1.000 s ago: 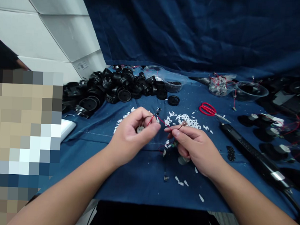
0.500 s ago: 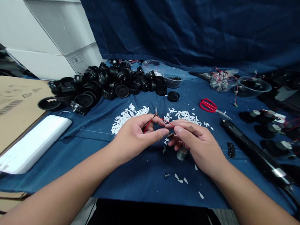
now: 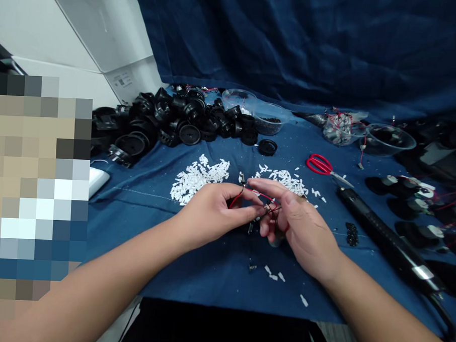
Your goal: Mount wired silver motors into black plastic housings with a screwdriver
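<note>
My left hand point(image 3: 214, 211) is closed, with thumb and fingers pinching red and black wires point(image 3: 259, 193). A small dark component point(image 3: 242, 178) stands on the wires above its fingertips. My right hand point(image 3: 304, 225) faces it, index finger stretched out and the lower fingers curled. The wires run in a loop between the two hands. Under the right fingers shows part of a small silver motor point(image 3: 276, 242), mostly hidden by the hand. Behind the hands lie two heaps of white connector sleeves, a left heap point(image 3: 199, 180) and a right heap point(image 3: 290, 183).
A pile of black plastic housings point(image 3: 192, 114) fills the back left. Clear tubs point(image 3: 270, 123) stand behind. Red-handled scissors point(image 3: 319, 164) and a black electric screwdriver point(image 3: 387, 236) lie on the right, near small black screws point(image 3: 351, 234). Several loose sleeves point(image 3: 272, 274) lie in front.
My right index finger has stretched out toward the small component and the right thumb has lifted. The left fingertips now pinch the wires nearer the right hand. The view has shifted slightly.
</note>
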A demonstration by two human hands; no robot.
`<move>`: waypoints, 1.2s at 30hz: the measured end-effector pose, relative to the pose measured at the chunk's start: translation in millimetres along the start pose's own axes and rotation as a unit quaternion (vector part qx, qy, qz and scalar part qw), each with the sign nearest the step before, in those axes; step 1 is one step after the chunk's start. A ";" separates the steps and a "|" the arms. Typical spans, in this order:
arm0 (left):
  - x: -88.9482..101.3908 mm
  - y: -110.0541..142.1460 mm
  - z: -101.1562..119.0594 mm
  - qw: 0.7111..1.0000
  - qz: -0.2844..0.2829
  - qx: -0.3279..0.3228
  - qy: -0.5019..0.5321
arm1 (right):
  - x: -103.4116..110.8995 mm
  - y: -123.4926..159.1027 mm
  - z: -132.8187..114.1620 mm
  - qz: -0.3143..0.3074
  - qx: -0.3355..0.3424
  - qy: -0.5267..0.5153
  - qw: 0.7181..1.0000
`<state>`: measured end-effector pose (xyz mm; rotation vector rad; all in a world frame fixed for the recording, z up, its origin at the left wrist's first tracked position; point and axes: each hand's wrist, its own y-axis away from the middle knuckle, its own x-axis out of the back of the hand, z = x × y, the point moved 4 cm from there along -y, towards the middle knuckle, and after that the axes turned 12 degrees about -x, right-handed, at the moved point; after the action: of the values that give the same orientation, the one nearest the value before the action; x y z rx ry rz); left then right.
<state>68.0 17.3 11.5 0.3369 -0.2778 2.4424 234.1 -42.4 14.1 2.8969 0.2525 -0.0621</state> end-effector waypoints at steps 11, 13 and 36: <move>4.2 -1.2 5.6 0.997 0.011 -0.045 -0.053 | 4.6 -0.4 0.0 0.021 0.065 0.113 0.991; 5.1 -1.5 4.2 0.997 0.016 -0.040 -0.063 | 8.7 -0.7 -0.4 0.069 0.069 0.146 0.984; 25.0 3.4 11.5 0.972 0.120 -0.111 0.168 | 26.6 -5.2 -9.4 0.161 0.068 0.013 0.984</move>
<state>48.9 25.9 29.7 -0.2196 -0.4581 2.6180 259.5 -30.8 20.4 3.0343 -0.2271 0.0132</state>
